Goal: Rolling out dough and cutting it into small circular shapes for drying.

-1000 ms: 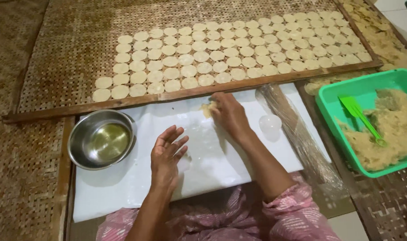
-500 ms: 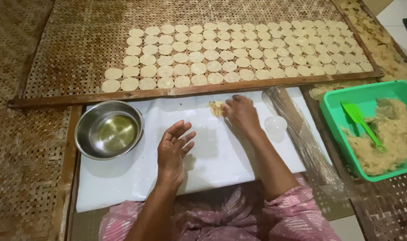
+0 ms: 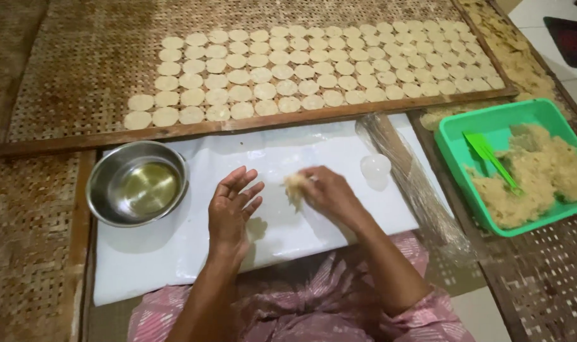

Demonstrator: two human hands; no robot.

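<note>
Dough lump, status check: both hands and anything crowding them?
Right hand pinching dough lump over white sheet. Left hand open, empty, alongside. Steel bowl left, apart; nothing crowding.

A round steel bowl [image 3: 136, 183] sits at the white sheet's [image 3: 174, 253] left edge; a green plastic tub [image 3: 453, 136] lies off its right edge.

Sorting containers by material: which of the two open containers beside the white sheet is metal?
The round shiny steel bowl left of the left hand; the other is a green rectangular plastic tub.
</note>
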